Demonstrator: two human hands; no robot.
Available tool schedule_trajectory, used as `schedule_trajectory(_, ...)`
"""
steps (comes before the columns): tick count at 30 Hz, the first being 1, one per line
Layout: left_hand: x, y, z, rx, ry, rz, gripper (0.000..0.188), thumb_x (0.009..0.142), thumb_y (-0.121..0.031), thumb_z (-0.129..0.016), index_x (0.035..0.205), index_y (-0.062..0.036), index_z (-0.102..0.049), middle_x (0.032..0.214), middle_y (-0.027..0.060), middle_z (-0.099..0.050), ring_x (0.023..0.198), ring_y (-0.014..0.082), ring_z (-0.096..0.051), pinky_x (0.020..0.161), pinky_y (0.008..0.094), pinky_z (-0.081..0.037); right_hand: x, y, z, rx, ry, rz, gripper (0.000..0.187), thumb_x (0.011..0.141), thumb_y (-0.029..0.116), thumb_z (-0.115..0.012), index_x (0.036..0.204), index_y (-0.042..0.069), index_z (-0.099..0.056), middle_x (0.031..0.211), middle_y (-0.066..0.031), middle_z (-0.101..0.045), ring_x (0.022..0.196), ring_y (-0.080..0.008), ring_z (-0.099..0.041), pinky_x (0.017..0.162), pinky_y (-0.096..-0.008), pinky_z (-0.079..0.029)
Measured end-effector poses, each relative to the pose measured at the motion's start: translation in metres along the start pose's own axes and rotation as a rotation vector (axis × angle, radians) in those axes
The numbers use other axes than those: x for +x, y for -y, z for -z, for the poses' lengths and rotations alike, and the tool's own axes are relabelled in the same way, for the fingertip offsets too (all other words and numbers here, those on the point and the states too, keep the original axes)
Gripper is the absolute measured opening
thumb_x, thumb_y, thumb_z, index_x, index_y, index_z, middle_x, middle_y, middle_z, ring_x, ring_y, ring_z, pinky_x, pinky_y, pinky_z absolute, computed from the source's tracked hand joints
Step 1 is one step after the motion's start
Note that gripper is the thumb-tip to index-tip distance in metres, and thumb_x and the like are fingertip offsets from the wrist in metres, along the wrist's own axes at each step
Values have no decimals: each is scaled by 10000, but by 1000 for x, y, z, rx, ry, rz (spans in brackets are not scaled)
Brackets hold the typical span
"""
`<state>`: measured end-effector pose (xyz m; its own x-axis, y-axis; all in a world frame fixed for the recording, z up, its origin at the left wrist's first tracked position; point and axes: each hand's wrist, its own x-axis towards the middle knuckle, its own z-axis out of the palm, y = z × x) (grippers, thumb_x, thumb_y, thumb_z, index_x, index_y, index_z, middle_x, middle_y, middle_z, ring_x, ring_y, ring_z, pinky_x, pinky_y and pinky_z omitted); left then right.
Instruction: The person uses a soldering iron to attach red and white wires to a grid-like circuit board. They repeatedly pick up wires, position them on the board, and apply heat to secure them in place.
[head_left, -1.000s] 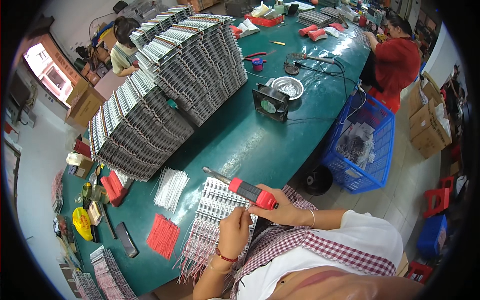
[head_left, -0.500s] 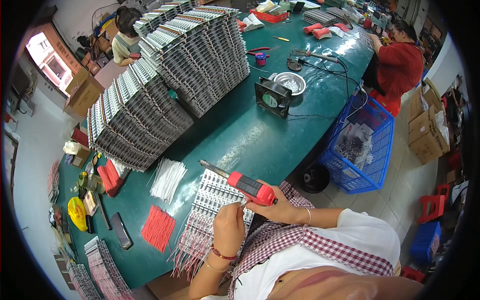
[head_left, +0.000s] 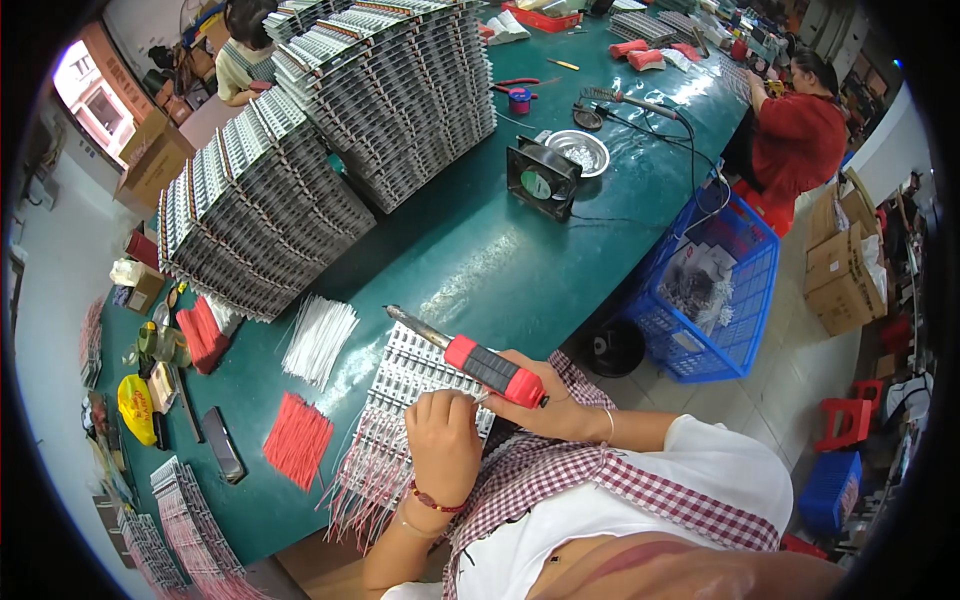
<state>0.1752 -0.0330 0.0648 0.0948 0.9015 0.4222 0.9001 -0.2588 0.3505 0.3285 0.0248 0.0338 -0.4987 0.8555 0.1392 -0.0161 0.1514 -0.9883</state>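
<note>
My right hand [head_left: 555, 400] is wrapped round the red and black handle of a soldering iron [head_left: 482, 365], its metal tip pointing to the upper left. Close beside it my left hand [head_left: 442, 450] is closed with its fingertips pinched; what they hold is too small to make out. Both hands are above the near end of a panel of white circuit boards [head_left: 412, 362]. Pink-red wires [head_left: 365, 480] trail from that panel toward the table's near edge. To its left lie a bundle of white wires [head_left: 320, 340] and a bundle of red wires [head_left: 298, 440].
Tall stacks of boards [head_left: 265, 215] stand on the green table [head_left: 450, 270]. Beyond are a small black fan [head_left: 540, 180], a metal bowl [head_left: 580, 150] and another soldering iron [head_left: 630, 100]. A phone [head_left: 223, 445] lies left. A blue crate [head_left: 715, 330] stands right. Two people work farther off.
The view has shifted slightly, so the table and stacks sit a little farther left. Both hands stay close together, and the iron remains in my right hand.
</note>
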Motion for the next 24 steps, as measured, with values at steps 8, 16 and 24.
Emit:
schedule_trajectory(8,-1,3,12,-153,125,85,61,777,-15,-645,836,-12,-632,729,137,-601,675,315,-576,599,404,-446,-4,0,-3,-49,-73,133,452,785,49,-704,1188,-10,-507,965,-136,-630,859,-180,-623,757,-298,-489)
schedule_trajectory(16,-5,4,15,-252,194,200,25,826,-42,-625,834,-20,-617,702,147,-607,604,327,-592,528,401,-451,-4,-7,1,323,58,-174,345,813,138,-735,1100,29,-576,929,-37,-632,838,-105,-598,734,-264,-483)
schedule_trajectory(24,-1,1,10,-363,213,205,48,856,-64,-606,848,-17,-609,710,156,-599,624,337,-595,533,403,-453,4,10,16,521,133,-294,288,835,181,-731,1038,35,-589,895,3,-614,843,-78,-571,744,-245,-477)
